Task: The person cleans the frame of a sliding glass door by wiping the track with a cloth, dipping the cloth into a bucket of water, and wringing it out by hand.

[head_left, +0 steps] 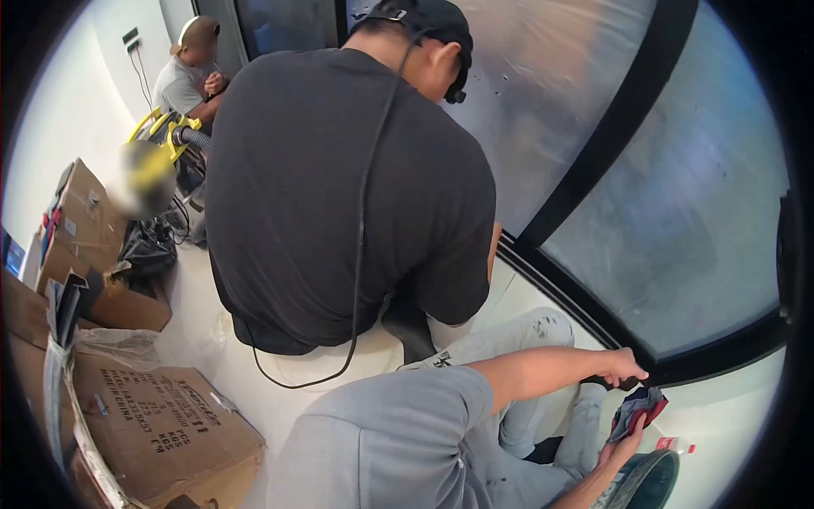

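The person's left hand (621,366) is closing around something dark against the black window frame (585,310) while the right hand (623,445) is gripping a folded red-and-grey cloth (640,410) just below it, suggesting the wiping along the frame is underway, with the glass (678,212) above looking hazy.

Large window pane (678,229): glossy glass, smeared and hazy; its black frame bar (593,170): smooth, matt; crumpled blue-and-red rag (638,411): soft cloth; brown printed box (165,428): matt corrugated cardboard; white floor (254,390): smooth, slight sheen.
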{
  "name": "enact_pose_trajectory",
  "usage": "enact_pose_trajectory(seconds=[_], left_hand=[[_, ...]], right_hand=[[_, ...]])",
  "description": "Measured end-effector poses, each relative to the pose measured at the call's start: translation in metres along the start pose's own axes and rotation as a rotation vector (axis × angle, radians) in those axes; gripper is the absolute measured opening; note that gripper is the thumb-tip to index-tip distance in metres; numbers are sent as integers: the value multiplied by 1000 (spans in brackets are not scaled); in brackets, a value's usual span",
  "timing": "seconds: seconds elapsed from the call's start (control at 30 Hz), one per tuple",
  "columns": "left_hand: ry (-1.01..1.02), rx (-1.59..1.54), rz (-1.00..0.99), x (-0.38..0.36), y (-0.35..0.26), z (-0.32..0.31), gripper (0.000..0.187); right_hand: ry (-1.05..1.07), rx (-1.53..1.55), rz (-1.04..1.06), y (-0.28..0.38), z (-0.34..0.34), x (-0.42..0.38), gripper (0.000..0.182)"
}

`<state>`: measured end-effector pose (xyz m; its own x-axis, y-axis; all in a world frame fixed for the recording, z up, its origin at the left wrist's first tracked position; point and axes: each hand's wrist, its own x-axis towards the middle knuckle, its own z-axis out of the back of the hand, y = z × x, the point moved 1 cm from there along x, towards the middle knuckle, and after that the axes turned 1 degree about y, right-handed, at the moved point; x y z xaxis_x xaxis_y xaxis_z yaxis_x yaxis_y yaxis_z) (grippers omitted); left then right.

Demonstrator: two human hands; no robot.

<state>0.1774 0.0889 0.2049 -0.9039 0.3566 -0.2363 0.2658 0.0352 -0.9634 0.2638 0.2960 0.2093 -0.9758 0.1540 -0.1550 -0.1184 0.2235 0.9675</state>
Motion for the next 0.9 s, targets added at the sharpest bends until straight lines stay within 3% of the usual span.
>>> enact_pose_trajectory(seconds=[0.1,0.2,0.37,0.43,0.5,0.57,0.6,0.63,0.67,0.7,0.73,0.83,0.9], left_hand=[[70,-64,-5,-15,-10,0,78],[71,-115,-53,-30,-23,-10,76],[289,-240,-123,-40,-31,-23,95],[325,-304,-141,-49,-31,-27,87],[188,-303,-131,-52,-36,-33,60],[212,-380,-250,-38,-25,-38,44],[128,-400,-311,-28,-19,-37,39],[-41,-286,-338,-50,-35,-23,33],[-222,-177,-459,-23,-17,-19,29],[-223,-197,-546,-28,-22,-11,30],[-357,-73,-624,-19,-18,4,26],[-651,118,-828,-54,-40,70,28],[-765,285,-817,-79,-38,124,27]], right_hand=[[65,-40,-7,31,-9,-12,51],[115,-147,10,67,-15,-24,48],[219,-328,121,106,-47,-36,49],[219,-344,153,109,-58,-35,48],[120,-366,118,99,-55,-24,51],[109,-566,193,96,-61,-24,55],[59,-672,267,87,-53,-11,52],[181,-770,154,101,-71,-23,48],[172,-910,232,94,-58,-6,44],[168,-945,254,92,-45,-5,44],[179,-983,267,88,-42,1,43],[378,-814,-21,59,-17,22,39],[439,-772,-65,28,-13,21,36]])
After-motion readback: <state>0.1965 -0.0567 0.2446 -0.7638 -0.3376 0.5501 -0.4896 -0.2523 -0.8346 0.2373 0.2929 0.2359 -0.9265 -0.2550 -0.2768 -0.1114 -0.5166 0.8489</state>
